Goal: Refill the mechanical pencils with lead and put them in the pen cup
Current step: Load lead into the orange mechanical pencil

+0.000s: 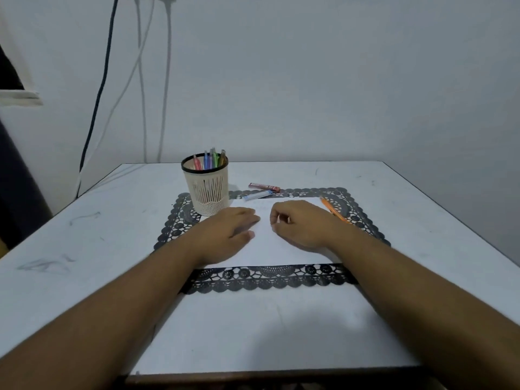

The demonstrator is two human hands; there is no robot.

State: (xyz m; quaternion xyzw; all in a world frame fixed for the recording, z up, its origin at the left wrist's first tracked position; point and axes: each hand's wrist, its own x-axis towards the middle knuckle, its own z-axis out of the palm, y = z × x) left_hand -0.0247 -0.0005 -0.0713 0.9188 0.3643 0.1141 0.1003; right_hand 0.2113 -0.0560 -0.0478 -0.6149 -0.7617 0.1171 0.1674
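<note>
Orange mechanical pencil (333, 210) lies just right of the right hand (302, 225), long axis diagonal, far end up-left, near end hidden behind the wrist. Right fingers (277, 218) loosely curled, empty; left hand (229, 230) flat, fingers straight. Pen cup (207, 187) beyond the left fingers holds upright pencils

Black lace mat (363, 220); cream cup (207, 190); orange pencil (333, 211).

Left hand (230, 229) flat, right hand (301, 223) curled

no readable text, print on red lead case (264, 187) too blurred, blue lead case (257, 195) likewise
</note>
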